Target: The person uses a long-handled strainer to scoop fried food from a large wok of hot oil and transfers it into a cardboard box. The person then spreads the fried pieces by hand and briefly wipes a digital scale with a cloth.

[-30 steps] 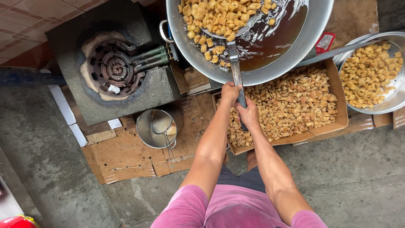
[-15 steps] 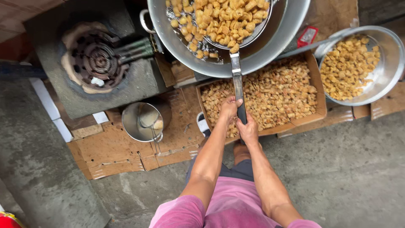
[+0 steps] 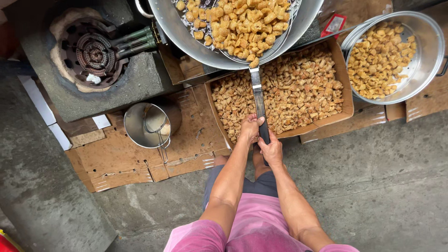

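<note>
We see a long dark-handled wire skimmer (image 3: 257, 88), its round basket heaped with golden fried pieces (image 3: 242, 21), held over the big metal wok (image 3: 196, 44) at the far side. Both hands grip the handle: the left hand (image 3: 249, 128) with fingers clamped around it, the right hand (image 3: 271, 150) clamped just nearer. One cardboard box (image 3: 347, 100) of fried pieces lies beneath, one metal basin (image 3: 427, 70) far right, one small pot (image 3: 135, 126) and one burner (image 3: 91, 51) left.
</note>
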